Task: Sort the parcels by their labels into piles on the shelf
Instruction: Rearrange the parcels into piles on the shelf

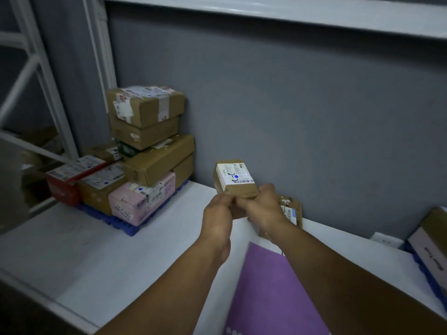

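The white shelf (92,243) spreads wide under both my hands, and the grey wall (290,105) rises just beyond my fingertips. Well off to the left of my left hand (216,213) stands the pile of parcels (150,151): brown cartons stacked over a pink box (135,201) and a red box (63,189), all on a blue pallet (116,222). Under my forearms, nearer me than my hands, lies a purple-and-white bag (268,286). Far out to the right of my right hand (262,206), a long carton (433,240) sits at the edge of view. Both hands grasp the small brown parcel (238,189) by its near end, fingers curled round it, so it juts past my knuckles toward the wall, tilted. Just behind my right hand a flat cardboard parcel (292,209) rests by the wall, partly hidden. The held parcel's white label (232,171) faces up at me, showing a barcode, handwriting and a blue dot (236,176).
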